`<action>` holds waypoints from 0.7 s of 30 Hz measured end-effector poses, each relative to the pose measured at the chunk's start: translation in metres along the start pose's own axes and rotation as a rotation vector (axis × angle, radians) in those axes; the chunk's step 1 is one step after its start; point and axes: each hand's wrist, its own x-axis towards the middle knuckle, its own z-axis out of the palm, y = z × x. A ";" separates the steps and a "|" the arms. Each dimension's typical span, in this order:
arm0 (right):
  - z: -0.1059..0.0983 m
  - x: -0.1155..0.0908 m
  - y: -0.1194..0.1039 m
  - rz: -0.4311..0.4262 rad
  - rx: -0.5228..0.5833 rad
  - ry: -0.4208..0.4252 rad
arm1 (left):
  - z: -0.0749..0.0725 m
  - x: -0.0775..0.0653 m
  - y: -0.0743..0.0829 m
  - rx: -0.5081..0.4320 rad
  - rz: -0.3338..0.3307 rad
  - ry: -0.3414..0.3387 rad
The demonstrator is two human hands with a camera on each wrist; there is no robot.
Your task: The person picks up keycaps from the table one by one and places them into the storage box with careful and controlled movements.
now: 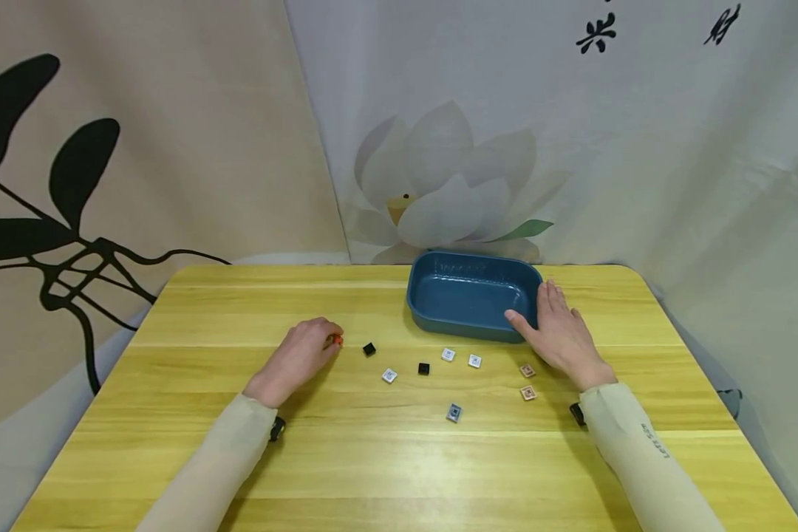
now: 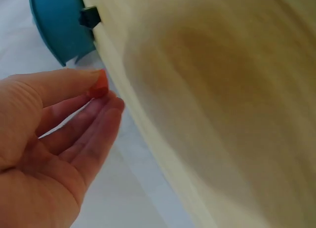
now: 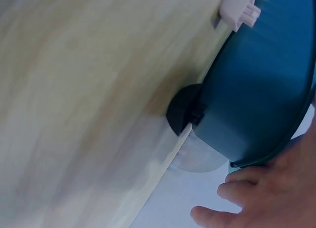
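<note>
My left hand (image 1: pixel 299 353) pinches a small orange-red keycap (image 2: pixel 100 85) between thumb and fingertips, at the left of the scattered pieces. The keycap is mostly covered by the fingers in the head view. My right hand (image 1: pixel 564 332) rests against the right end of a blue rectangular dish (image 1: pixel 475 330), its fingers straight along the outer wall and its thumb over the near corner of the rim. Nearest to my left hand lies a black keycap (image 1: pixel 369 349). Two tan keycaps (image 1: pixel 528 394) lie just in front of my right hand.
Between the hands lie another black keycap (image 1: pixel 424 369), several white keycaps (image 1: pixel 389 376) and a grey-blue keycap (image 1: pixel 454 413) nearer the front. The dish stands near the back edge of the wooden table (image 1: pixel 372 473), before a printed curtain (image 1: pixel 239 148).
</note>
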 end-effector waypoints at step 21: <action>0.001 0.000 0.001 0.004 0.014 -0.004 | 0.000 0.047 0.074 -0.088 0.122 0.251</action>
